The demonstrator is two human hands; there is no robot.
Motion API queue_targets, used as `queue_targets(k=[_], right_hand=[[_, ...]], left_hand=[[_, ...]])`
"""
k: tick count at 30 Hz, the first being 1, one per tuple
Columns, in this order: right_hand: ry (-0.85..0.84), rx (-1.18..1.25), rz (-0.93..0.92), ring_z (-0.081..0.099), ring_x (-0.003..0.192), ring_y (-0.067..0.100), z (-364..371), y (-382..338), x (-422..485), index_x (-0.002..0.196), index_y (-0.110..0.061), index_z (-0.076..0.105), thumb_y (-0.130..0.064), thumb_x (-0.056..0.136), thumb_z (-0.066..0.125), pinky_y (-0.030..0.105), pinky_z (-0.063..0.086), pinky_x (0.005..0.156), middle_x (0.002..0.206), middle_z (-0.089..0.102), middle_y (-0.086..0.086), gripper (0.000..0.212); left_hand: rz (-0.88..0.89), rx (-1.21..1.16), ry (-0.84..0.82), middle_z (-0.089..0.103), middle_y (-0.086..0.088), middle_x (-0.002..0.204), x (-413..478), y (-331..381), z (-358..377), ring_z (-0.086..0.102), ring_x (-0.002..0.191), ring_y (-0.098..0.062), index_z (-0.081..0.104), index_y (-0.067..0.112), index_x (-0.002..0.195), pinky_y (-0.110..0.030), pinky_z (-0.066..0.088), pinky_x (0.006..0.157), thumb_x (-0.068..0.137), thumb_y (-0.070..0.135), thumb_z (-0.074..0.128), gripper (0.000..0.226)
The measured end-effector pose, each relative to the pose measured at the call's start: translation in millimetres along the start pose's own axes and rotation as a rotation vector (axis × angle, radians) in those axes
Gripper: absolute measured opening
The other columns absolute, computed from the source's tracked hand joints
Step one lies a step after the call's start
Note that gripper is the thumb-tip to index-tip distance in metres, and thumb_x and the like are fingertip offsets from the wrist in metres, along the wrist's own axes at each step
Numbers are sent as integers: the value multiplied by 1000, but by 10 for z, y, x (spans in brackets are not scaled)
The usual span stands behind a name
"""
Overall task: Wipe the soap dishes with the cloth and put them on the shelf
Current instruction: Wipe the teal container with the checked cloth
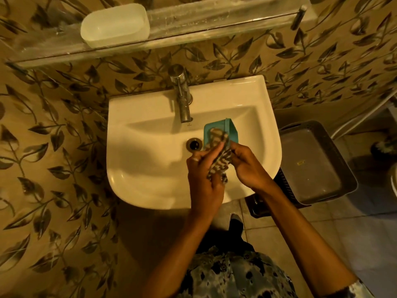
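Observation:
A teal soap dish (231, 131) is held tilted over the white sink (150, 168), right of the drain. My right hand (251, 166) grips the dish's near edge from the right. My left hand (204, 179) is closed on a patterned grey-and-white cloth (219, 166), whose upper end is pressed inside the dish. A white translucent soap dish (115, 25) rests on the glass shelf (214, 20) above the sink, toward its left end.
A chrome tap (182, 100) stands at the back of the sink, with the drain (194, 144) below it. A dark plastic basket with a grey tray (311, 164) sits right of the sink. Leaf-patterned tiles cover the wall.

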State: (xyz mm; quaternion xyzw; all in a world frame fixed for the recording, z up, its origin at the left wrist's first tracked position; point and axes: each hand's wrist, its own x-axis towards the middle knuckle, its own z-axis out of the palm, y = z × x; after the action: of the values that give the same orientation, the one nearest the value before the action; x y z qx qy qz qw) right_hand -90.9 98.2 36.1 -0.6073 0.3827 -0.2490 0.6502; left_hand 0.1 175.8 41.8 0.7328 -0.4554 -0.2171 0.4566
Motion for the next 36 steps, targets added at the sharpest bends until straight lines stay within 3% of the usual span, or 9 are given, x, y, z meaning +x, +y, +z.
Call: queue_targets(k=[5,8,14,17,19,24,28,32,36], right_hand=[[-70,-214,-25,65,97,27,170,25,-133,109,-1,60,-26,99,39,48,51,87,104,68,17,35],[-23,-232,-89,63,91,24,153,30,-128,106,-4,61,-28,98,39,44,48,81,100,68,14,33],[14,-52,-78,65,105,20,57,-15,-60,110,-6,62,-1,99,38,35,52,92,108,68,9,27],[-52,-209,-56,64,86,17,91,-4,-204,97,-10,61,-19,101,39,36,49,76,89,66,2,24],[-96,-465,-127,56,72,18,89,7,-291,88,-12,53,-28,101,39,33,38,62,76,58,-4,25],[-174,-1045,-459,53,103,24,17,-65,-280,107,-11,62,-14,91,55,36,39,91,103,67,7,18],[-279,-1179,-446,49,128,25,-111,32,-283,121,-15,62,-6,85,61,44,17,118,126,61,4,37],[-294,-995,-403,48,129,25,-167,109,-275,129,-12,58,1,80,66,42,19,120,130,59,7,51],[-247,-221,-65,47,128,7,-80,83,-340,134,-29,39,-4,77,61,33,42,108,134,51,-11,66]], left_hand=[[39,126,64,60,-15,109,632,-52,-127,53,107,-26,66,11,117,-12,40,90,79,-9,40,49],[106,-31,-102,65,-7,107,898,10,-225,62,105,-22,68,1,110,-17,47,97,77,-17,41,46],[74,23,31,50,-7,115,87,20,-28,48,109,-12,64,24,118,-16,48,90,76,-10,47,57],[-3,66,129,57,-6,110,329,-32,-83,48,106,-13,66,20,114,-14,43,86,76,-4,42,52],[-140,-116,99,65,-10,111,635,-81,-151,59,105,-15,67,8,113,-14,46,88,82,-9,44,43],[-701,-906,-131,62,-18,124,775,-258,-314,58,116,-33,57,3,124,-44,47,101,97,17,39,36],[-660,-816,-338,62,-22,122,545,-310,-358,60,112,-36,56,6,125,-48,50,92,81,51,56,63],[-532,-668,-309,73,-8,102,389,-186,-259,71,93,-28,64,21,103,-36,59,72,70,31,74,36],[-480,-546,-212,75,12,88,252,-124,-85,72,82,-7,63,31,97,-19,56,63,64,22,84,41]])
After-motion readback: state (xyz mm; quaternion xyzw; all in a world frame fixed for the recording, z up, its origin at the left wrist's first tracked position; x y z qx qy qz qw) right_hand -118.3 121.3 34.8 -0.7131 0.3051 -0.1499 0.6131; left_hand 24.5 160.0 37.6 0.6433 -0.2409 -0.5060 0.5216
